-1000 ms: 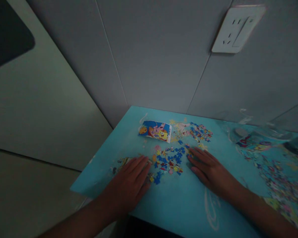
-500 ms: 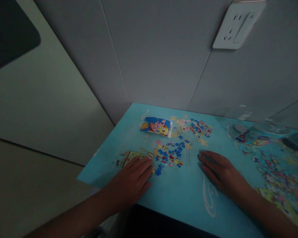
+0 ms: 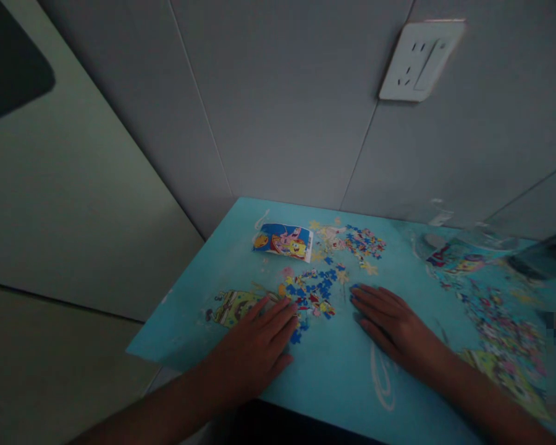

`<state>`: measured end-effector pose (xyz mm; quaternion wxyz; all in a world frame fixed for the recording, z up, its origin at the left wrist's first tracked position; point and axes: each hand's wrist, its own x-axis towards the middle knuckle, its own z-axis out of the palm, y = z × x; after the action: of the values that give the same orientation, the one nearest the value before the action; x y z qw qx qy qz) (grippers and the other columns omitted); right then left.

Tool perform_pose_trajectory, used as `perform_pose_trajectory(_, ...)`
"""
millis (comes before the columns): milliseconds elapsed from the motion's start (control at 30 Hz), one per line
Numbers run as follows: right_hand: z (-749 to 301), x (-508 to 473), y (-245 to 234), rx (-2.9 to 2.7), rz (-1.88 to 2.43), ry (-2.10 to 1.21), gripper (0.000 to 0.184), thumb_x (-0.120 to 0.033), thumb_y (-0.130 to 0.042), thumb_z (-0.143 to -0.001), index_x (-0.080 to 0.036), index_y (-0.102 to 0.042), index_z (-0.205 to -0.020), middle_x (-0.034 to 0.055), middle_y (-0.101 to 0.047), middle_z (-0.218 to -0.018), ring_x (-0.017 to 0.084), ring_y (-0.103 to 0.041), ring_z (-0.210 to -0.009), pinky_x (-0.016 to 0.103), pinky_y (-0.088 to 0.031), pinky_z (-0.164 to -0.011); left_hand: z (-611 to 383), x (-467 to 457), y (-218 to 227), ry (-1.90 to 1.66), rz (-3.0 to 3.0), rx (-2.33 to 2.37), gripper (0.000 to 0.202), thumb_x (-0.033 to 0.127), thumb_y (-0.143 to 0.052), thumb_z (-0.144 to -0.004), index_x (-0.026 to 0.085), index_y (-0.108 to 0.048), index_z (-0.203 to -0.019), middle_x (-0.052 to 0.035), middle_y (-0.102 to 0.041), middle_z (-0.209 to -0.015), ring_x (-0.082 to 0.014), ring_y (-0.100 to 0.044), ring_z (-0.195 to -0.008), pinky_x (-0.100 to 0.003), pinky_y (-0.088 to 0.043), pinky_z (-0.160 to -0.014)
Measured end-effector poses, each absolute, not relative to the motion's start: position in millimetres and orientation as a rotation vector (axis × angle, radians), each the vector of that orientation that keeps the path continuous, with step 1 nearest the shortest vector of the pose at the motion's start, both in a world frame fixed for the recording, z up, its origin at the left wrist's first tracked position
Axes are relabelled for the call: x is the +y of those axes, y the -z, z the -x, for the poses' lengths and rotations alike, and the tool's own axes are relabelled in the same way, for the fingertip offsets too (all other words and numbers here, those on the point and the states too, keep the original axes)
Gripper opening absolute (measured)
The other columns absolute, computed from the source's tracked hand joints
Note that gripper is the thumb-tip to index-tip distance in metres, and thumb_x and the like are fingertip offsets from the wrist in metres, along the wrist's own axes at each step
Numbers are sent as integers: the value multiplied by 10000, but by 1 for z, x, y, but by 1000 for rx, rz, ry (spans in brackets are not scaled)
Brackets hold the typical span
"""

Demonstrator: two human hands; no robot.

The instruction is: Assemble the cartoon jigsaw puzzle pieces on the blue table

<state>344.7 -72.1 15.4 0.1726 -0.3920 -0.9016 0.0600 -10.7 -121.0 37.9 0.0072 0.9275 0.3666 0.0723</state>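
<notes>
Two bare hands are over a turquoise surface [image 3: 327, 386]. The left hand [image 3: 257, 343] is palm down, fingers extended and slightly spread, thumb apart, partly covering a SpongeBob figure [image 3: 231, 307] printed on the surface. Its fingertips reach the near left edge of a loose pile of jigsaw pieces [image 3: 323, 287], mostly blue with yellow and red among them, located between the two hands.

The right hand [image 3: 396, 321] is right of that pile, palm down, its upper fingers extended and close together. A small blue jigsaw piece [image 3: 354, 287] shows at the fingertips; whether it is pinched or merely touched cannot be told.

Beyond the pile, to its left, is a SpongeBob picture [image 3: 283, 241], slightly curved, with a white strip along its right edge. To the right of it lies a second cluster of multicoloured pieces [image 3: 368, 243], near the wall [image 3: 278, 111]. A wider spread of pieces [image 3: 500, 324] occupies the right side, beyond the right forearm; individual shapes there are blurred. A white wall socket [image 3: 421, 60] is mounted above the surface.
</notes>
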Motion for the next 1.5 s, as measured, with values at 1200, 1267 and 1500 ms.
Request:
perform_pose_trajectory(1200,-354,-40,-2,-2415,1288,-86,319,-254,-556,-1004,-275,-661,-1305,60,-734,-1234,284,-664,-1172,498,-564,-991,-54,-71,-68,-113,-2528,686,654,598,-286,-1062,224,-264,-1598,-110,-133,-1689,-295,-130,-1566,-498,-178,-1278)
perform_pose_trajectory(1267,-356,-38,0,-2377,1286,-154,304,-261,-555,-1002,-282,-669,-1284,60,-745,-1175,267,-692,-1096,471,-581,-953,-59,-64,-71,-184,-2576,704,632,575,-324,-1061,217,-304,-1581,-122,-183,-1681,-302,-189,-1557,-505,-216,-1268)
perform_pose_trajectory(1500,-357,-42,-11,-2215,1479,-159,315,-290,-616,-959,-252,-705,-1259,101,-734,-1166,288,-711,-1019,484,-590,-915,-52,-19,-48,-533,-2769,984,423,390,-460,-1038,153,-565,-1372,-144,-537,-1429,-315,-460,-1369,-563,-346,-1196)
